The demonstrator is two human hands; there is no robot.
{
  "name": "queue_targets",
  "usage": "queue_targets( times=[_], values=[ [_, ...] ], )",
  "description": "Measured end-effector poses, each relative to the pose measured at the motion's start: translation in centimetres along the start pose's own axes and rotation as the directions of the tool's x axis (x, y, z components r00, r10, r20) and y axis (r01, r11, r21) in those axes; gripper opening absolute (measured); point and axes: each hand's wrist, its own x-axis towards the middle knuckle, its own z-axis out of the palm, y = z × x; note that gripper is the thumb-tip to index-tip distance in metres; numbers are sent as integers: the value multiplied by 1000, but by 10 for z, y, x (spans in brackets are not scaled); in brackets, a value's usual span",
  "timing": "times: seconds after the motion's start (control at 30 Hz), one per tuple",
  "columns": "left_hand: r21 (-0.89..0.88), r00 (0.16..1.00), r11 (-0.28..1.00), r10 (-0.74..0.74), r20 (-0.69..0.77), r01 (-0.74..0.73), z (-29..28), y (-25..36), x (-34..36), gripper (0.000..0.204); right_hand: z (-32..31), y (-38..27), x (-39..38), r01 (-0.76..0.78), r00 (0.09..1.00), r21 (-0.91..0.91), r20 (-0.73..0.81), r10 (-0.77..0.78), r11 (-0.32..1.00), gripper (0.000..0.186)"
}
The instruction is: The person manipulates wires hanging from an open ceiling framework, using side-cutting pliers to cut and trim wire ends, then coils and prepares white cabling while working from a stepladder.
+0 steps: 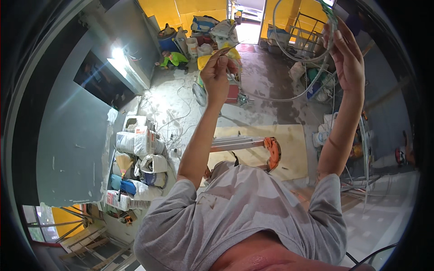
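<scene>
Both my arms are raised, with a pale grey cable (289, 98) sagging in a loop between my hands. My left hand (216, 74) is closed, pinching the cable's end, where thin brownish strands stick out past the fingertips. At upper right my right hand (347, 58) is closed round the cable, its fingers pointing up. Greenish wires (331, 14) show just above that hand, and another turn of the cable curves up to the top edge. What lies inside the right palm is hidden.
Below me stands an aluminium ladder (237, 143) with orange end caps, over a plywood sheet (289, 158). Stacked bags (144, 140) line the left wall. A person in bright green (174, 59) crouches near a lit lamp (118, 53). Loose cords (169, 108) trail across the floor.
</scene>
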Motion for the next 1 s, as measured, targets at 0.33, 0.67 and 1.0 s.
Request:
queue_targets(
  times=[0.33, 0.67, 1.0],
  values=[
    [382, 987, 913, 161, -23, -140, 18, 29, -13, 31, 28, -5, -30, 183, 974, -494, -25, -225, 850, 47],
    [470, 983, 864, 178, 48, -180, 21, 32, -32, 37, 31, 52, -78, -189, 944, -246, 223, 245, 951, 24],
    [641, 957, 714, 261, 128, -281, 5, 26, -52, 32, 46, 71, -84, -105, 906, -227, 381, 188, 968, 36]
  ],
)
